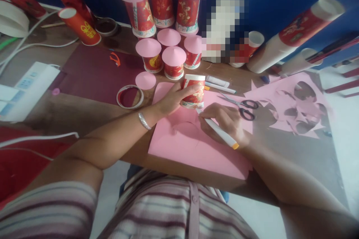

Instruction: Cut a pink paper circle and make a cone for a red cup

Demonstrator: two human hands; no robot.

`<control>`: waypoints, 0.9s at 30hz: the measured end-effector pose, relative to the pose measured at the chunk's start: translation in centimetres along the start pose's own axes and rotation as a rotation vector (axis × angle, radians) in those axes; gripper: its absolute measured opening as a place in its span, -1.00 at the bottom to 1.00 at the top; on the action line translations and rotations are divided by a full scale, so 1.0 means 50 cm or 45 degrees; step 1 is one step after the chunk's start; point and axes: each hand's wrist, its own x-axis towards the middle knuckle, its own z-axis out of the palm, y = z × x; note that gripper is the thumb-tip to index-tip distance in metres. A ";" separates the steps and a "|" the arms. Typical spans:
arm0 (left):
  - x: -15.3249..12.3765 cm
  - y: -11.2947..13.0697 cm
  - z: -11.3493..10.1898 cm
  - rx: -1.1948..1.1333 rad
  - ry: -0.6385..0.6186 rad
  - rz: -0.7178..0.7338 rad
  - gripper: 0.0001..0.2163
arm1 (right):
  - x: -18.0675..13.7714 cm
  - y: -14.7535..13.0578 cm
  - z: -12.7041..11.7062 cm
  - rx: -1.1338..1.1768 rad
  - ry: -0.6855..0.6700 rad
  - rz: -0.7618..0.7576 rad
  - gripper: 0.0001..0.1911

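My left hand (179,97) is wrapped round a short red paper tube (193,95) with gold patterns and white rims, held upright above the pink paper sheet (179,145). In my right hand (221,121) is a white marker (220,133) with an orange end, its tip close to the tube's lower edge. Whether tip and tube touch I cannot tell. A faint curved line shows on the sheet below. To the right of my right hand lie scissors (244,106) with dark handles, partly on the pink paper.
Several red tubes with pink cone tops (161,2) stand at the back. A tape roll (129,96) and a pink disc (145,80) lie left. Pink paper with cut-out holes (291,101) lies right. Tall tubes (297,33) lean by the blue wall. A white power strip (29,89) sits far left.
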 end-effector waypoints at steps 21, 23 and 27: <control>0.003 -0.005 -0.010 -0.014 -0.020 -0.011 -0.66 | 0.012 -0.005 -0.014 -0.051 0.010 0.029 -0.79; 0.004 -0.007 -0.011 -0.012 -0.009 0.003 -0.67 | 0.012 -0.007 -0.016 -0.035 0.015 0.026 -0.79; 0.006 -0.012 -0.014 0.000 -0.004 0.022 -0.70 | 0.008 -0.010 -0.013 0.005 0.009 0.031 -0.77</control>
